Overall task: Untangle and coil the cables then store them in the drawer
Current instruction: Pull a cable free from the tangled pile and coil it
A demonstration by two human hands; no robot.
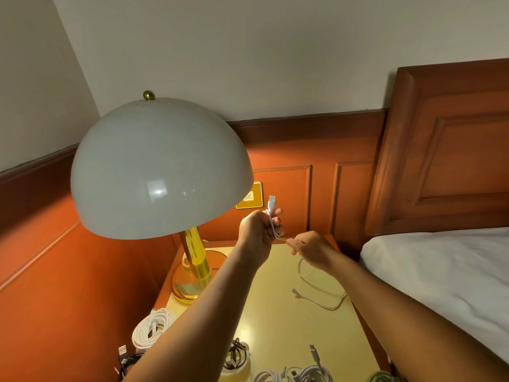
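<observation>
Raised above the desk (275, 312), left hand (254, 230), forearm coming up from the lower left, fist upright with knuckles turned to the lamp (161, 172). Fingers (276, 226) curled closed around a white cable (272, 216), its USB plug standing up out of the fist, just under the rim of the lamp shade. Just beside it to the right and a little lower, right hand (312, 248), back of hand toward the camera, forearm entering from the lower right corner. Pinched between thumb and fingertips there, the same cable, a short stretch taut between both hands; fingertips themselves mostly hidden behind the hand, so grip seen only at the thumb side. Below the right hand, rest of the cable hanging down and lying in a loose loop near the right edge of the desk, free end plug resting on the top.

At the near left corner, a thick white coil (153, 328); along the near edge, dark coiled cables (235, 357) partly hidden by the left forearm, and more white coils (303, 374) cut off by the frame. Drawer not visible.
</observation>
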